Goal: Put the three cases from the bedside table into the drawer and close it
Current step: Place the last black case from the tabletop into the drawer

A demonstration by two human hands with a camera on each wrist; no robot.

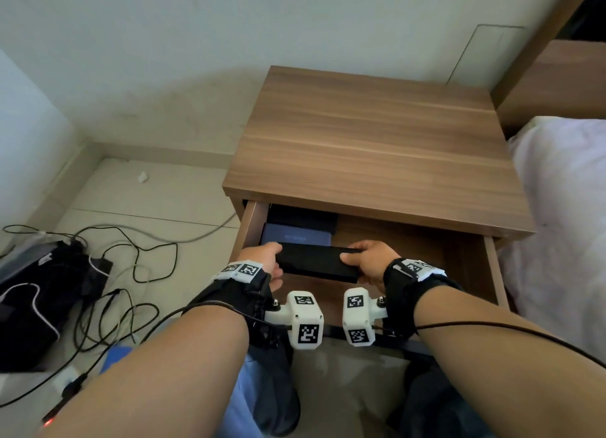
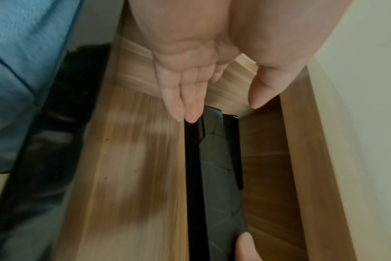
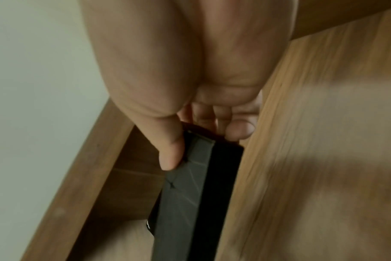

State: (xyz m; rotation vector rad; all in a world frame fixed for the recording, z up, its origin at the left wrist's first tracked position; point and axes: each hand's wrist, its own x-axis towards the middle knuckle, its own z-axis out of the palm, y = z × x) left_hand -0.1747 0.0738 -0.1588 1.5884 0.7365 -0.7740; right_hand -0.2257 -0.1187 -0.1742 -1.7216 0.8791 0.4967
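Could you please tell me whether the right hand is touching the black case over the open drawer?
Touching. In the right wrist view the right hand pinches the end of the black case, thumb pressed on its top.
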